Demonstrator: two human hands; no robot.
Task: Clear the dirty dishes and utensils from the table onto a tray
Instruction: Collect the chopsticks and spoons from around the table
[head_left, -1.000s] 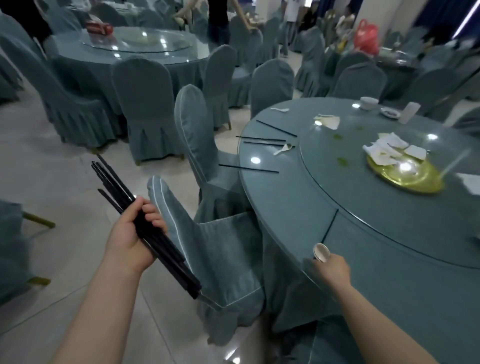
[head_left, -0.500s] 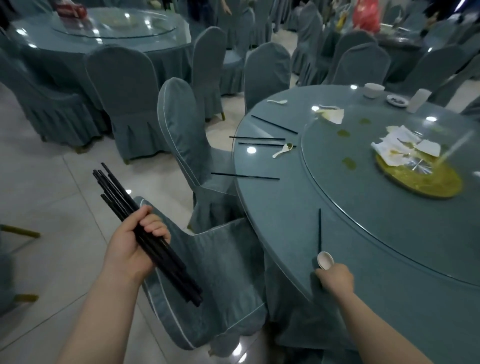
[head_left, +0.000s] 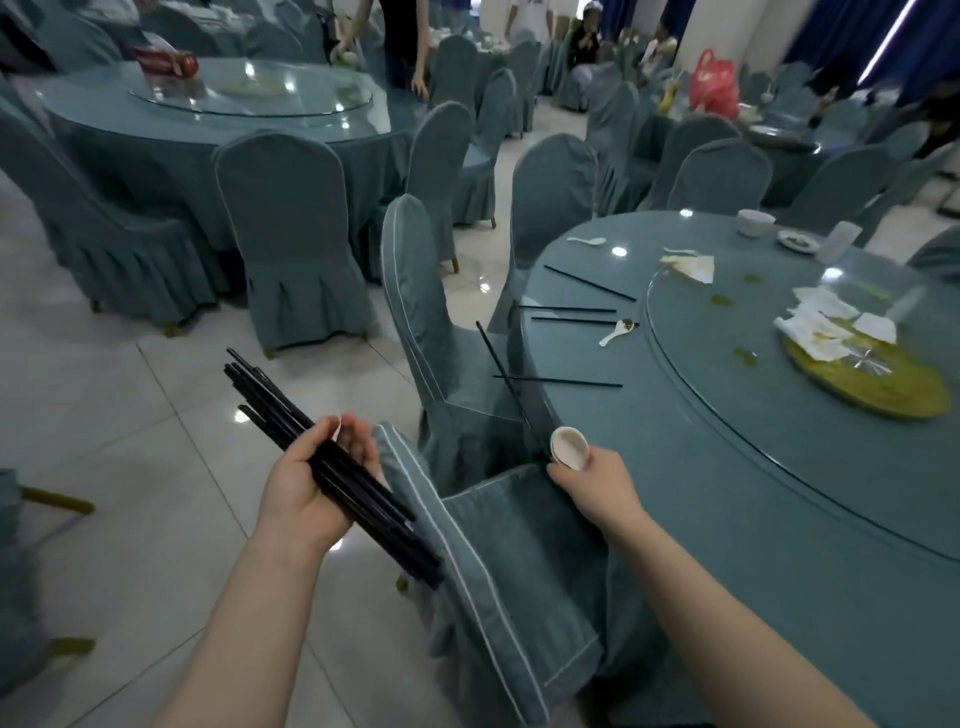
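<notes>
- The left hand (head_left: 317, 483) is curled loosely about a bundle of black chopsticks (head_left: 332, 462), thumb over the top, fingers partly open beneath; the sticks point off toward 10 o'clock.
- The right hand (head_left: 592, 480) is closed on a small white cup (head_left: 570, 447) and, pinched with it, a single black chopstick (head_left: 506, 384) slanting up toward 11 o'clock.
- The bundle looks light, stiff and smooth, so sticks may slide out lengthwise; a firm grip near the middle, bundle kept level, should suit.
- The cup is likely ceramic: light but breakable, and slick if greasy. Holding it by rim and wall seems sound.
- On the bench (head_left: 649, 467) at 1 o'clock from the right hand lie more loose chopsticks (head_left: 558, 382), a white soup spoon (head_left: 615, 332) beyond them, and another spoon (head_left: 587, 240) farther off.
- On the glass turntable (head_left: 779, 415) sits a yellow plate (head_left: 883, 387) heaped with crumpled napkins (head_left: 826, 325); greasy and awkward, best lifted from under the rim.
- A bowl (head_left: 756, 222) stands at the far edge.
- No tray is in view.
</notes>
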